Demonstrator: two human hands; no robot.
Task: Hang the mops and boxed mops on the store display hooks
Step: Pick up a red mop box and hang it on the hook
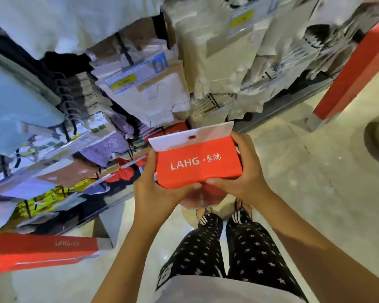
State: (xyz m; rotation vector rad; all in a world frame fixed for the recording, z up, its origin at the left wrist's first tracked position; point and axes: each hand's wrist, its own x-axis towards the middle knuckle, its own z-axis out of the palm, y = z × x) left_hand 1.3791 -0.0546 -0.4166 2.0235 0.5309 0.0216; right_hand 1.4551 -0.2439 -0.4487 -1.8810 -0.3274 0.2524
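Note:
A red boxed mop (197,162) with white "LAHG" lettering is held end-on in front of me, its white hang tab (190,136) with a slot hole pointing up toward the display. My left hand (155,189) grips its left side and bottom edge. On the right side and bottom corner my right hand (245,173) grips it too. Black display hooks (68,99) stick out of the rack at the left, above and away from the box.
Hanging packaged goods crowd the rack (153,92) ahead, with yellow price tags (120,83). Another red LAHG box (44,250) lies low at the left. A red fixture (357,68) stands at the right. Bare floor (304,171) lies to the right; my legs are below.

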